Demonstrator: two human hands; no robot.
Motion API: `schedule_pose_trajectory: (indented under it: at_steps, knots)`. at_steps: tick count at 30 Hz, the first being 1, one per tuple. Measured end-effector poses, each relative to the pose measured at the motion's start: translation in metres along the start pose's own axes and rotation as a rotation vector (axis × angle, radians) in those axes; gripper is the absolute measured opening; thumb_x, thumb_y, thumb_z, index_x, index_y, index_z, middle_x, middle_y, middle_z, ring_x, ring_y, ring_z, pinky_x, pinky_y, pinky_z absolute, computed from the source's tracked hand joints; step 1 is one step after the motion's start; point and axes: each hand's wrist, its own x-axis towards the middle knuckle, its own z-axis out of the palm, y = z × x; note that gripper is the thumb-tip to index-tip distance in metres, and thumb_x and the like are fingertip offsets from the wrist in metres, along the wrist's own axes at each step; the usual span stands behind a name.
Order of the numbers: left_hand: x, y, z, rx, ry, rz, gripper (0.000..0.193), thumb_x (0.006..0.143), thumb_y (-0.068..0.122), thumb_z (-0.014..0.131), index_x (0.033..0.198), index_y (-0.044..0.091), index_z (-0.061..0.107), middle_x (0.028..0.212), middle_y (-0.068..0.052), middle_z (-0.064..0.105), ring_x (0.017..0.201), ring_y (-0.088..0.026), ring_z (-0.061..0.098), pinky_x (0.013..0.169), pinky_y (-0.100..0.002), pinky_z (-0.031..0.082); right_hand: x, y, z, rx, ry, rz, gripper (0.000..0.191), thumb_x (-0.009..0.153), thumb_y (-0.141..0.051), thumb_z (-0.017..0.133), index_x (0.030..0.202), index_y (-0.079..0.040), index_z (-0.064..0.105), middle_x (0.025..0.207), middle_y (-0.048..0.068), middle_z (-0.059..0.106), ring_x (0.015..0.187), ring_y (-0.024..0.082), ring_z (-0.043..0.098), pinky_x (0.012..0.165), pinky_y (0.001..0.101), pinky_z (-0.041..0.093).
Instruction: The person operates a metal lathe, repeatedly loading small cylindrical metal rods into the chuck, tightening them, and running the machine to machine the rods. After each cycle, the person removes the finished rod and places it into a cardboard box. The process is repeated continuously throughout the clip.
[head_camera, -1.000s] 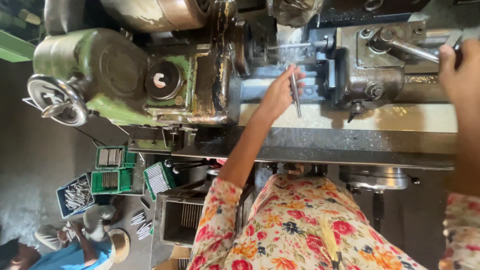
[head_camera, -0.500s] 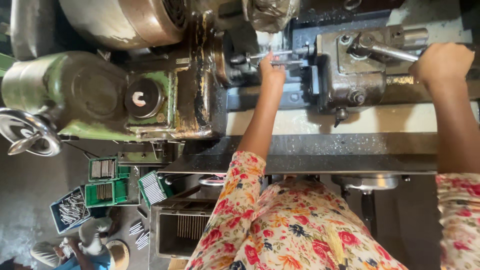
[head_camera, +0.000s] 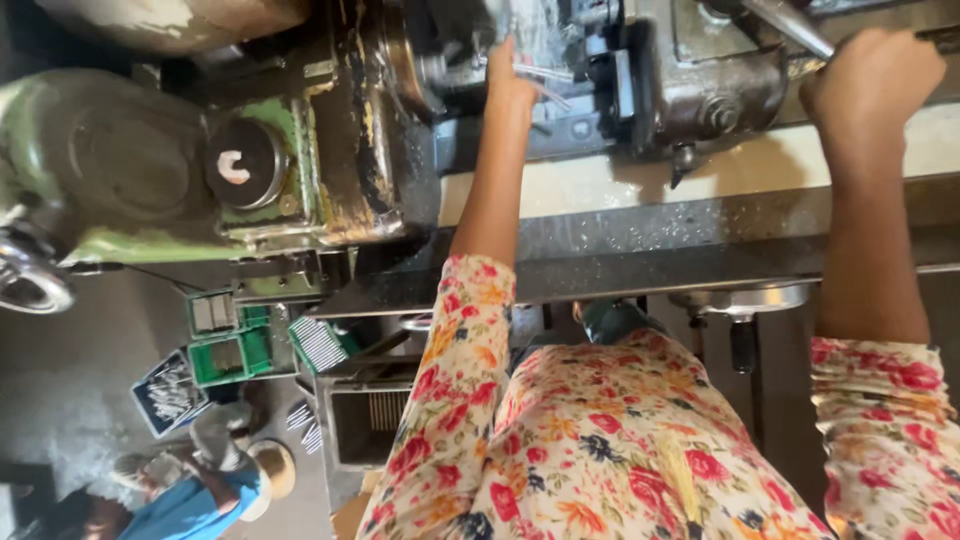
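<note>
At one lathe, two hands: left hand, right hand.

Grey concrete floor lies under green trays and a metal box, warmly lit.

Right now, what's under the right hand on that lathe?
The right hand is closed round a metal lever above the grey carriage block. The lever's end and whatever lies beneath the palm are covered.
</note>
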Motion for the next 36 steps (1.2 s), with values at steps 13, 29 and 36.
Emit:
schedule_pose_trajectory:
  at_steps: [13,29,36]
  knots:
    - [-0.023,-0.030,0.006,-0.454,0.258,0.246,0.017,0.097,0.024,0.077,0.108,0.013,0.070,0.107,-0.003,0.064,0.103,-0.019,0.058,0.092,-0.037,0.053,0.067,0.025,-0.008,0.551,-0.139,0.064,0.025,0.071,-0.015,0.082,0.093,-0.002,0.080,0.080,0.020,0.072,0.067,0.034,0.070,0.066,0.0442,0.057]
    - [-0.024,-0.037,0.002,-0.340,0.430,0.201,0.027,0.090,0.027,0.077,0.112,0.013,0.069,0.118,-0.002,0.065,0.111,-0.021,0.060,0.099,-0.044,0.048,0.065,0.022,0.002,0.499,-0.042,0.040,0.021,0.072,-0.012,0.079,0.092,-0.005,0.081,0.075,0.017,0.072,0.062,0.030,0.069,0.063,0.0405,0.057]
    - [-0.027,-0.022,0.001,-0.295,0.386,0.223,0.025,0.090,0.027,0.077,0.111,0.016,0.069,0.117,0.000,0.065,0.112,-0.021,0.058,0.097,-0.042,0.048,0.065,0.023,-0.001,0.538,-0.066,0.033,0.022,0.072,-0.011,0.077,0.092,-0.003,0.080,0.075,0.018,0.072,0.065,0.031,0.070,0.068,0.0417,0.058]
